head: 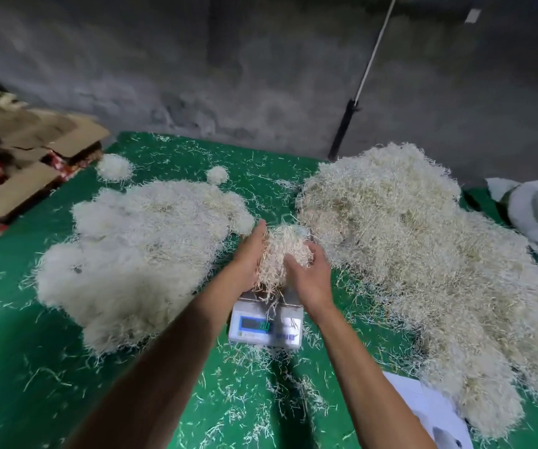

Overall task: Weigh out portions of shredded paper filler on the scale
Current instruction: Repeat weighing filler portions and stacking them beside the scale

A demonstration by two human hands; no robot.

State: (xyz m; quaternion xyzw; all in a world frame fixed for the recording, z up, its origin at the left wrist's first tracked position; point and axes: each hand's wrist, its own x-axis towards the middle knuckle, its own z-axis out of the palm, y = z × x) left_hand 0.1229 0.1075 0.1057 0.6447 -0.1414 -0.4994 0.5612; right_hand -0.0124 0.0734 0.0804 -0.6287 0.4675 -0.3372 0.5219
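Head view, looking down past two bare forearms: nearest me sits the scale point(266, 328), a small white unit on the green counter point(34, 367), its display lit but too blurred to read. Loose strands trail over its front. Just above its platform the left hand point(249, 254) and right hand point(309, 273) cup a clump of shredded paper point(282, 254) between them, palms facing in. The fingers of both curl around its sides and grip it, so it hangs over the scale or barely touches it; I cannot tell which.

That filler looks feather-light, springy and loose. It should shed strands if pinched, so scooping it from both sides with wide palms seems the safer hold.

Beyond the hands, a flatter white heap point(138, 254) spreads to the left and a taller, yellower pile point(406, 254) rises to the right. Two small tufts point(113, 167) lie farther back. Cardboard boxes point(18, 163) sit at the far left, and a grey concrete wall point(228, 59) closes the scene.
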